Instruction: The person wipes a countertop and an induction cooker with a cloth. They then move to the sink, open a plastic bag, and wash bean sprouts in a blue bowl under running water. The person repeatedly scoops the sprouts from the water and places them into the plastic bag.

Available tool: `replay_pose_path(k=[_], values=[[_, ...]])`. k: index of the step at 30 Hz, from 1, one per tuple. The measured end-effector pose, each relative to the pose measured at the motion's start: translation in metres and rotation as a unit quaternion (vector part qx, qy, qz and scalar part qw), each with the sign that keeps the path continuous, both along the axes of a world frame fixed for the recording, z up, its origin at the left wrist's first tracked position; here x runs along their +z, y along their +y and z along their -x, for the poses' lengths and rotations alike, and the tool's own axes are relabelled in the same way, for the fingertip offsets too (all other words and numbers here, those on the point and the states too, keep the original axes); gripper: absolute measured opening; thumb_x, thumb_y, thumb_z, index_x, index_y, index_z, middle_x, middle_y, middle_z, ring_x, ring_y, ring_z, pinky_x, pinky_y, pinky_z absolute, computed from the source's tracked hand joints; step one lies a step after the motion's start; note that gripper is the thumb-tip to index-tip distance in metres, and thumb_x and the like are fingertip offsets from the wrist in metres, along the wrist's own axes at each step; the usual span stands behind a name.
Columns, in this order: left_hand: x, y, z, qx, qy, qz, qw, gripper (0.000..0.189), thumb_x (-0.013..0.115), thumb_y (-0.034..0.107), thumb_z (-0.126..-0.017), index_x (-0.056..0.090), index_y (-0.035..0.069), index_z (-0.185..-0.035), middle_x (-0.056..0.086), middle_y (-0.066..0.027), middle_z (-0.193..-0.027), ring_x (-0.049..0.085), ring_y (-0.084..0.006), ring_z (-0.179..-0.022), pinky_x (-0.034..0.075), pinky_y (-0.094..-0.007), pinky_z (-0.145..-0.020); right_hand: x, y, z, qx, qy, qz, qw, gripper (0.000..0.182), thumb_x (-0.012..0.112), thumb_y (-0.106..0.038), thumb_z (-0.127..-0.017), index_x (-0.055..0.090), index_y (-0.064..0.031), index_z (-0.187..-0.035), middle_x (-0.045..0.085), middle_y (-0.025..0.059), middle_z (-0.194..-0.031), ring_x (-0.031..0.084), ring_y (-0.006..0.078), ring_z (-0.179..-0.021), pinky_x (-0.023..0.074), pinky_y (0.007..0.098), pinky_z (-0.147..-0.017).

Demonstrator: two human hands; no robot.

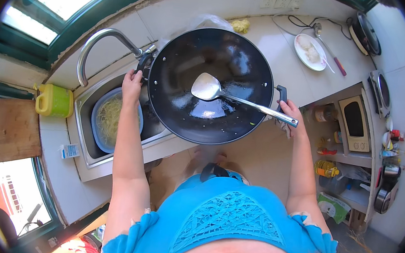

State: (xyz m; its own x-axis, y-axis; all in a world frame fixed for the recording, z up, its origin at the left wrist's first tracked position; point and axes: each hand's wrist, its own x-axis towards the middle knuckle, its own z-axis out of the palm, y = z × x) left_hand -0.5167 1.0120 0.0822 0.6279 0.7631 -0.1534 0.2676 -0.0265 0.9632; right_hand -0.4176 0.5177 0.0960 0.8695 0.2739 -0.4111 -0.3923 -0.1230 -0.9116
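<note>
I hold a large black wok (195,52) in front of me, over the counter edge and the right end of the sink. My left hand (132,87) grips its left loop handle (145,62). At the other side my right hand (292,114) is closed around the right handle (282,94), with a crumpled cloth (284,127) partly hidden below it. A metal wok spatula (206,86) lies in the wok, its long handle crossing the rim beside my right hand. The wok's inside looks wet and glossy, with small specks near the front.
In the sink (93,162), a basin (95,142) contains pale shreds under a curved faucet (85,47). A yellow-green jug (57,100) and wooden cutting board (11,132) stand left. At right are a plate with food (316,64), a ladle (328,49) and a microwave (354,123).
</note>
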Motion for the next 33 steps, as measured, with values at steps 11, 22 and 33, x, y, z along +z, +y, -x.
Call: replay_pose_path(k=[11, 22, 33], values=[[-0.029, 0.021, -0.021, -0.060, -0.004, 0.007, 0.998, 0.025, 0.044, 0.018, -0.091, 0.059, -0.001, -0.098, 0.053, -0.0020, -0.077, 0.044, -0.0109, -0.067, 0.037, -0.0281, -0.061, 0.002, -0.011, 0.017, -0.058, -0.035, -0.026, 0.997, 0.018, 0.056, -0.023, -0.088, 0.054, -0.0048, -0.090, 0.055, 0.0016, -0.077, 0.053, 0.0086, -0.070, 0.0450, 0.0229, -0.065], [0.088, -0.151, -0.101, -0.233, -0.106, -0.017, 0.966, 0.026, 0.048, 0.019, -0.089, 0.059, -0.001, -0.101, 0.047, 0.0018, -0.071, 0.041, -0.0092, -0.064, 0.034, -0.0254, -0.058, 0.063, -0.172, 0.043, -0.328, -0.139, -0.051, 0.933, 0.023, 0.059, -0.022, -0.087, 0.061, -0.0015, -0.096, 0.062, 0.0056, -0.088, 0.058, 0.0133, -0.081, 0.0452, 0.0250, -0.076], [0.109, -0.417, -0.204, -0.298, -0.158, -0.017, 0.941, 0.026, 0.048, 0.019, -0.086, 0.061, -0.002, -0.095, 0.048, -0.0006, -0.069, 0.043, -0.0113, -0.064, 0.035, -0.0276, -0.058, 0.116, -0.405, 0.041, -0.390, -0.221, 0.045, 0.893, 0.024, 0.060, -0.026, -0.086, 0.061, -0.0023, -0.089, 0.060, 0.0046, -0.083, 0.056, 0.0117, -0.078, 0.0440, 0.0237, -0.072]])
